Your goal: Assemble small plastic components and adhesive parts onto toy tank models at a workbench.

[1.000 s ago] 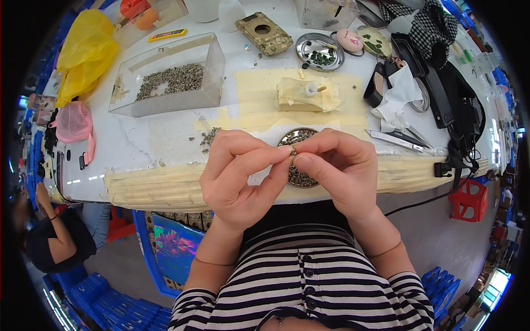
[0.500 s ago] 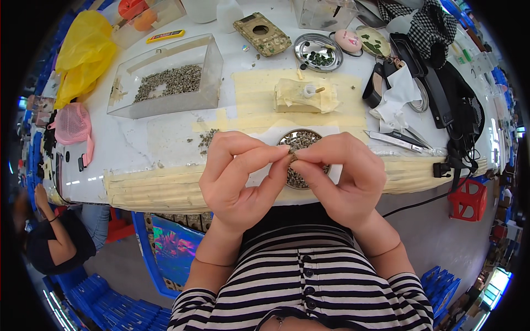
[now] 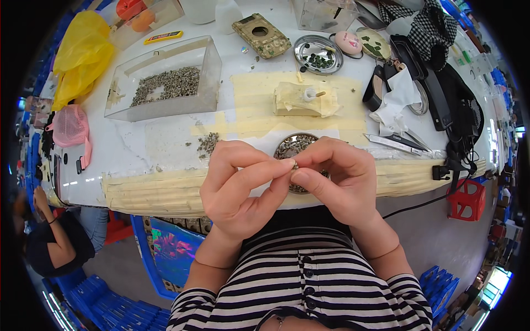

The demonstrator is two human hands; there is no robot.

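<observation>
In front of me, above the table's near edge, both my hands meet fingertip to fingertip. My left hand (image 3: 237, 190) pinches with thumb and index finger. Facing it, my right hand (image 3: 345, 182) pinches at the same spot. Between them is a tiny greyish-brown piece (image 3: 295, 166), mostly covered by the fingers; its kind is too small to make out. Behind and beneath the fingers sits a round metal dish (image 3: 296, 133) holding many small greyish pieces, partly hidden by my right hand. A loose heap of similar small pieces (image 3: 208, 143) lies left of the dish.
A clear open box (image 3: 212, 71) with more small pieces stands at the back left. Beyond the dish is a tape-covered block (image 3: 298, 109). Tweezers (image 3: 395, 143) lie at right, near a black strap (image 3: 374, 88). Further back are a camouflage-patterned case (image 3: 262, 36) and a metal plate (image 3: 298, 48).
Both hands have come slightly lower and nearer to me, still pinching together. The right fingers have shifted a little around the tiny piece. More of the dish's far left shows.
</observation>
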